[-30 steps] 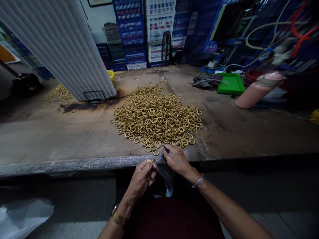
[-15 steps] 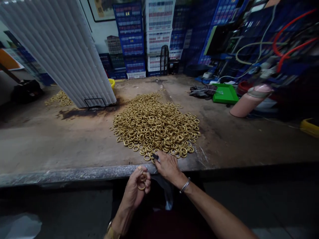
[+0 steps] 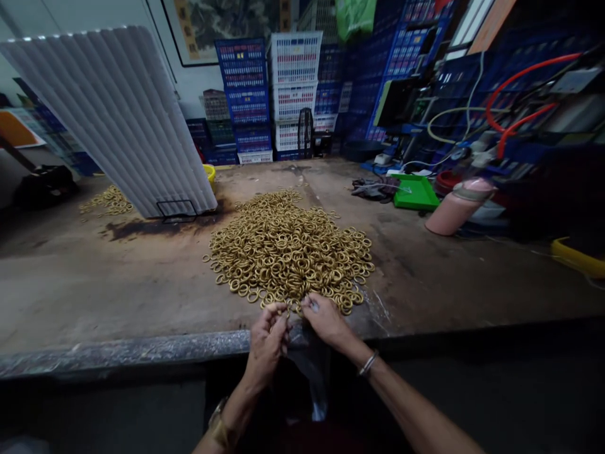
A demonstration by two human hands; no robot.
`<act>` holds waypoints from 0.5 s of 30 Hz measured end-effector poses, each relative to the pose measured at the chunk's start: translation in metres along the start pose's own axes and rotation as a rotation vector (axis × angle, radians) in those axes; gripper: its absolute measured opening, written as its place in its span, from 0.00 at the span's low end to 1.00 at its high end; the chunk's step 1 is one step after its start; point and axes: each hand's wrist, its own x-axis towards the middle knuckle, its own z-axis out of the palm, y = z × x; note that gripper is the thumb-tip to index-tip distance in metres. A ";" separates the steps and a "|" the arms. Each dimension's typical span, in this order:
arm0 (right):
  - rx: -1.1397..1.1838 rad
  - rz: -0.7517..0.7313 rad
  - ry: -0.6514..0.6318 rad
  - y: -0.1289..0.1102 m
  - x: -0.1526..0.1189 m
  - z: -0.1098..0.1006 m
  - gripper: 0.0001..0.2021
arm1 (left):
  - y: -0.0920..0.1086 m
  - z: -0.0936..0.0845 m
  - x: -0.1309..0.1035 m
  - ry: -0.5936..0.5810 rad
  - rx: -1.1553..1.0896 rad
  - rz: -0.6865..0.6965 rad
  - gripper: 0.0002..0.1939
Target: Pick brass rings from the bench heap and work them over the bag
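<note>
A broad heap of brass-coloured rings (image 3: 288, 246) lies on the worn table (image 3: 155, 284). At its front edge, my left hand (image 3: 269, 334) is closed on one or more rings, mostly covered by the fingers. Close by on the right, my right hand (image 3: 326, 318) touches the front of the heap, thumb and fingertips pinched together. What sits between those fingertips is too small to make out. A clear plastic bag (image 3: 312, 384) hangs below the table edge between my forearms.
A tall ribbed pale panel (image 3: 123, 120) leans in a wire stand at the left, with more rings behind it. On the right are a green tray (image 3: 416, 192), a pink bottle (image 3: 456, 208) and a yellow tray (image 3: 576, 257). Stacked crates (image 3: 295, 94) stand behind.
My left hand has turned and come up to the table edge beside my right hand. The dark piece at my right fingertips no longer shows. The camera view has shifted.
</note>
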 end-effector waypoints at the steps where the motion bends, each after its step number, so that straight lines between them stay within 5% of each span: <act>1: 0.137 0.027 -0.044 -0.002 0.000 -0.001 0.05 | -0.001 0.002 0.002 0.004 0.052 0.046 0.17; 8: 0.708 0.203 -0.259 -0.006 -0.008 0.001 0.09 | 0.004 0.008 0.002 -0.072 0.200 0.195 0.10; 15: 0.630 0.140 -0.196 -0.004 -0.010 0.002 0.15 | 0.001 0.003 -0.001 0.012 0.385 0.334 0.06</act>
